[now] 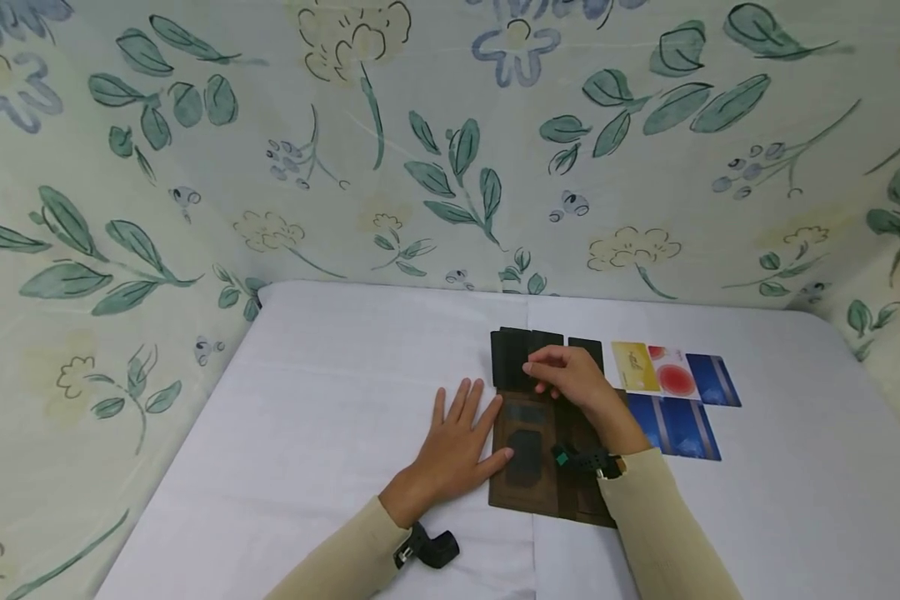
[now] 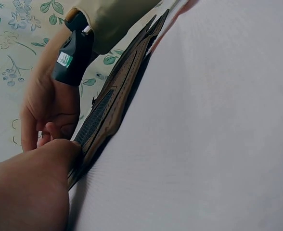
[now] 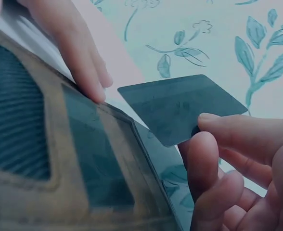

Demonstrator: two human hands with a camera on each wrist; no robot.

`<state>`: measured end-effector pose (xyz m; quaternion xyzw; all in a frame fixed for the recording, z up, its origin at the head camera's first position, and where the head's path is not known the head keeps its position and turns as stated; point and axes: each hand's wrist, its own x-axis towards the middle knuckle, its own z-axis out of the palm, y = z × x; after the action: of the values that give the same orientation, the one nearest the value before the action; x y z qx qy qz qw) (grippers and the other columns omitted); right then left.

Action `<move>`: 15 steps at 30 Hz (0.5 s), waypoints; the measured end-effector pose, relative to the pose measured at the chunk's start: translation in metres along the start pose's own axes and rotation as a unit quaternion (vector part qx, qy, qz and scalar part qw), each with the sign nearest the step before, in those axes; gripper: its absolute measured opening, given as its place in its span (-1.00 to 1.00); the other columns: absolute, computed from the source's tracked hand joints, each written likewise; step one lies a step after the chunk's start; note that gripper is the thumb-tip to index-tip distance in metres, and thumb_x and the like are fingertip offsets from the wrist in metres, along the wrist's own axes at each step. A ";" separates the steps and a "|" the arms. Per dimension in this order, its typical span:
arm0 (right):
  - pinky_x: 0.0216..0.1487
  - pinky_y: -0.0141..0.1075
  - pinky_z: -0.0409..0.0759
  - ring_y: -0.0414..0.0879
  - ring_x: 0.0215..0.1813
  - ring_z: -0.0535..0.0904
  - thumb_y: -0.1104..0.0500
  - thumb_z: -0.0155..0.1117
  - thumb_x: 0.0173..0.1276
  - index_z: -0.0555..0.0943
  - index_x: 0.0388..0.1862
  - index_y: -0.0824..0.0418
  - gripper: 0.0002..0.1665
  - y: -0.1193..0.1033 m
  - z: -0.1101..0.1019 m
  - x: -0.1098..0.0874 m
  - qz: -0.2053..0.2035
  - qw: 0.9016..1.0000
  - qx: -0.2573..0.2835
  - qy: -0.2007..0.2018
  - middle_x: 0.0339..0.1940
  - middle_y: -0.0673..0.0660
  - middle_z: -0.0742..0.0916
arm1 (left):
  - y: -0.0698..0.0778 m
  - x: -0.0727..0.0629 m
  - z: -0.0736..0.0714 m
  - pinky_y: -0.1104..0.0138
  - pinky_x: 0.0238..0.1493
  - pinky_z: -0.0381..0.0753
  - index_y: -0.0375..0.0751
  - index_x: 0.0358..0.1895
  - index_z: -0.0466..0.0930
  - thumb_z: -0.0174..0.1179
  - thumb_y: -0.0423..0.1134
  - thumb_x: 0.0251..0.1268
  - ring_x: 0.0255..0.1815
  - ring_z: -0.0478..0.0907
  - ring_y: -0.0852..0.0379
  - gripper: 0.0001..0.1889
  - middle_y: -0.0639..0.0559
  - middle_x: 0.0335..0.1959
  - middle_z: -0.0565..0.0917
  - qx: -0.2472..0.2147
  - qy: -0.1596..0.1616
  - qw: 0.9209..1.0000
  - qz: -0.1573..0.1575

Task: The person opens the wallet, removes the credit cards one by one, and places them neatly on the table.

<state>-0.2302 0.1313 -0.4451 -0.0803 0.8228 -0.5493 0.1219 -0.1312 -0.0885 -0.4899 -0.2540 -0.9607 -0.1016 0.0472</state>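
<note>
A brown wallet (image 1: 521, 492) lies unfolded on the white table, its mesh window (image 1: 525, 457) facing up. My right hand (image 1: 573, 379) pinches a black card (image 3: 173, 108) between thumb and fingers; in the right wrist view the card is raised and tilted beyond the wallet's far edge. My left hand (image 1: 453, 446) lies spread and palm down, its fingers and thumb reaching the wallet's left edge. Several black cards (image 1: 585, 346) are at the wallet's far edge, partly covered by my right hand. The left wrist view shows the wallet (image 2: 127, 82) edge-on.
Right of the wallet lie a yellow card (image 1: 634, 367), a white card with red circles (image 1: 673, 373) and several blue cards (image 1: 712, 381). My right forearm hides part of the lower blue ones. A floral cloth (image 1: 420, 167) hangs behind the white table (image 1: 330, 375).
</note>
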 end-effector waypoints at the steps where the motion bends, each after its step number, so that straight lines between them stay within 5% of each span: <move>1: -0.51 -0.33 0.53 -0.10 -0.48 0.63 0.07 0.36 0.29 0.66 -0.09 0.32 -0.65 -0.002 0.000 0.003 0.001 1.000 0.000 -0.005 -0.35 0.20 0.75 | 0.000 0.000 0.000 -0.23 0.39 -0.20 -0.07 0.54 0.03 -0.23 0.35 0.40 0.56 -0.22 -0.18 -0.20 -0.21 0.56 -0.08 0.000 0.002 1.000 0.000; 15: -0.47 -0.41 0.52 -0.21 -0.52 0.57 0.03 0.33 0.31 0.68 -0.12 0.31 -0.64 -0.031 0.005 0.043 0.103 0.994 0.002 -0.036 -0.40 0.08 0.74 | 0.001 -0.001 -0.003 -0.25 0.37 -0.16 -0.10 0.52 0.08 -0.17 0.33 0.39 0.55 -0.17 -0.21 -0.21 -0.24 0.55 -0.04 -0.003 0.013 1.000 0.007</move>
<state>-0.2698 0.1033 -0.4231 -0.0147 0.8208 -0.5319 0.2076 -0.1299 -0.0883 -0.4869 -0.2594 -0.9579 -0.1080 0.0600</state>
